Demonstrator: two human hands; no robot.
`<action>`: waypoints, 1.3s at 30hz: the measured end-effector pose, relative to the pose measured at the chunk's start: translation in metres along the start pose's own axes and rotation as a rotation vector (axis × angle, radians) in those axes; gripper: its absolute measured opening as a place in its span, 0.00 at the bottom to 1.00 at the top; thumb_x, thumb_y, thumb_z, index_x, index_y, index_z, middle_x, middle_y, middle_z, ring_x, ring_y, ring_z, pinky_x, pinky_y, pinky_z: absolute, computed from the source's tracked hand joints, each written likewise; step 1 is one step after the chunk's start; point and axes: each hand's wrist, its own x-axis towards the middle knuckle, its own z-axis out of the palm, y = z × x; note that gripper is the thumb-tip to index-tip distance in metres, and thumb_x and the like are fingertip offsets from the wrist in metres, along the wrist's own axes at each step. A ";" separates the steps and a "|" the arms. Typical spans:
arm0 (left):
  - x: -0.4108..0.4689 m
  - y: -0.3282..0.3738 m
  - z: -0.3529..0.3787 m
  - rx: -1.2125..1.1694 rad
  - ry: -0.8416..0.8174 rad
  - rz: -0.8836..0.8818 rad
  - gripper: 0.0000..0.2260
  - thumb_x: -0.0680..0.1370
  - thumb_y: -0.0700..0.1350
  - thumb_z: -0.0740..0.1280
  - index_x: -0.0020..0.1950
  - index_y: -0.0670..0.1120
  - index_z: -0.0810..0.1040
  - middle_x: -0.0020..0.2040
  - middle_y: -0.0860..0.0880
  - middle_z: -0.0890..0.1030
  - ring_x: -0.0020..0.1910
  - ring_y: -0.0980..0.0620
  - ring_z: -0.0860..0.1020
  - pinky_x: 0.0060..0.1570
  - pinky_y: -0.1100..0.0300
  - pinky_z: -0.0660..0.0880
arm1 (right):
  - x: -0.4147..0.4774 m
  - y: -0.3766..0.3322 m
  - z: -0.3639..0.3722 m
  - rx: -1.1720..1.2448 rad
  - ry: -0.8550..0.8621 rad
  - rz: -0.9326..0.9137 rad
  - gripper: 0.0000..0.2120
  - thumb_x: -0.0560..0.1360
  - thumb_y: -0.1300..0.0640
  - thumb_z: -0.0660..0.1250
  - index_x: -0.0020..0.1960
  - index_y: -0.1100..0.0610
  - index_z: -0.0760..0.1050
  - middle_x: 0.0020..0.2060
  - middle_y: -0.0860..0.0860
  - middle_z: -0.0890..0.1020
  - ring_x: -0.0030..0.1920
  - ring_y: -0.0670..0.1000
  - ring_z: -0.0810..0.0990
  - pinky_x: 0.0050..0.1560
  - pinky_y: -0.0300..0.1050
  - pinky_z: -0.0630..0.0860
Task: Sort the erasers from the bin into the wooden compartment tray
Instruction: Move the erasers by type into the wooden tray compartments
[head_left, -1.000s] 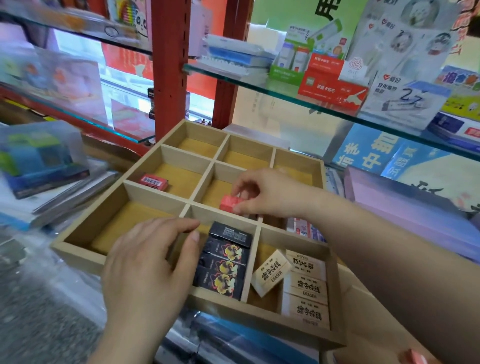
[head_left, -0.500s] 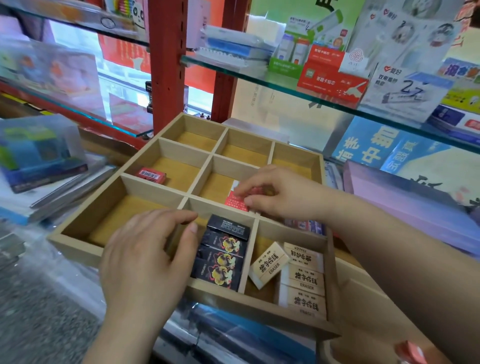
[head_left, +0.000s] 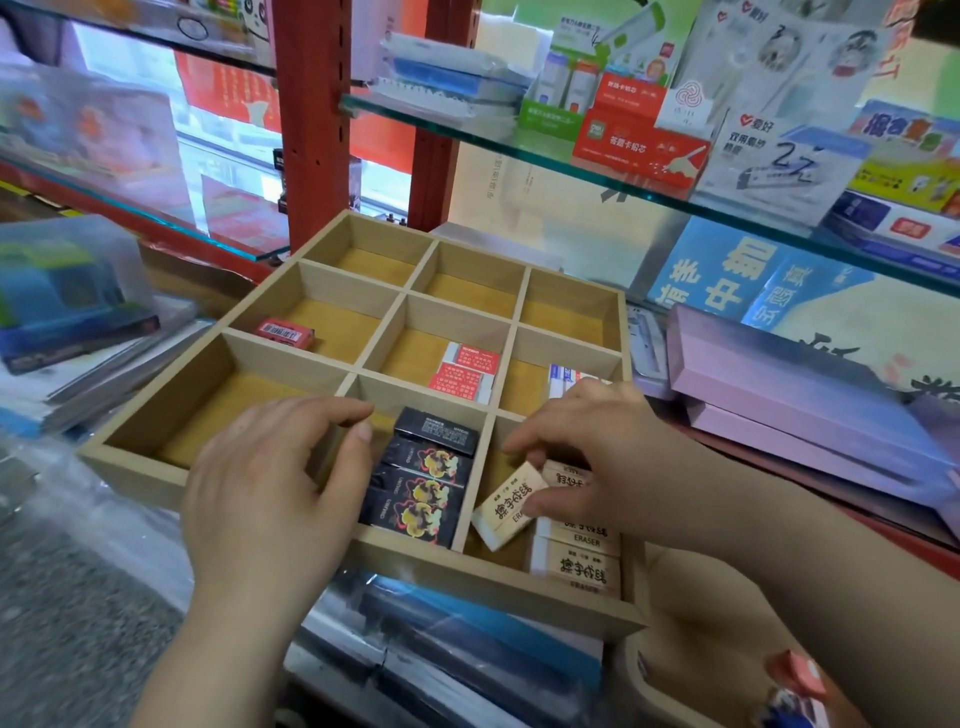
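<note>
The wooden compartment tray (head_left: 291, 358) lies in front of me. My left hand (head_left: 270, 493) rests open on its front part, beside the black erasers (head_left: 421, 478). My right hand (head_left: 597, 457) is over the front right compartment, with thumb and fingers pinching a tilted cream eraser (head_left: 506, 512). More cream erasers (head_left: 584, 569) lie flat beside it. Two red erasers (head_left: 465, 371) sit in the centre compartment, and a single red eraser (head_left: 285, 332) sits in the middle left one. Blue-and-white erasers (head_left: 563, 375) show just beyond my right hand. The bin (head_left: 675, 691) is at the bottom right, mostly hidden by my right forearm.
A glass shelf (head_left: 519, 150) with stationery boxes hangs over the back of the tray. A red post (head_left: 311, 119) stands behind it. Pink flat boxes (head_left: 779, 395) lie to the right, and plastic-wrapped packs (head_left: 67, 301) to the left. A pink eraser (head_left: 800, 675) lies in the bin.
My right hand let go of a red eraser in the centre compartment, then moved nearer to the front right compartment and took hold of the tilted cream eraser. My left hand stayed put.
</note>
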 end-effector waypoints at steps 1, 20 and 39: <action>0.000 0.000 0.000 -0.003 -0.003 -0.001 0.15 0.71 0.50 0.57 0.42 0.45 0.82 0.36 0.50 0.80 0.37 0.48 0.76 0.35 0.62 0.62 | 0.000 0.000 0.000 0.024 -0.008 0.002 0.17 0.70 0.46 0.67 0.59 0.42 0.72 0.46 0.40 0.74 0.52 0.43 0.66 0.54 0.38 0.55; -0.001 -0.002 0.001 -0.025 -0.010 0.002 0.15 0.72 0.50 0.57 0.43 0.45 0.82 0.36 0.49 0.78 0.37 0.44 0.77 0.39 0.57 0.65 | -0.015 0.028 0.000 0.400 0.376 0.124 0.16 0.66 0.64 0.73 0.38 0.44 0.73 0.36 0.44 0.74 0.38 0.39 0.73 0.39 0.25 0.69; -0.003 -0.007 0.007 -0.097 -0.020 -0.046 0.18 0.72 0.53 0.56 0.46 0.44 0.81 0.41 0.43 0.81 0.46 0.40 0.75 0.46 0.47 0.71 | -0.045 0.016 0.018 0.256 0.129 0.017 0.17 0.69 0.45 0.63 0.57 0.45 0.76 0.50 0.33 0.75 0.56 0.44 0.70 0.61 0.44 0.60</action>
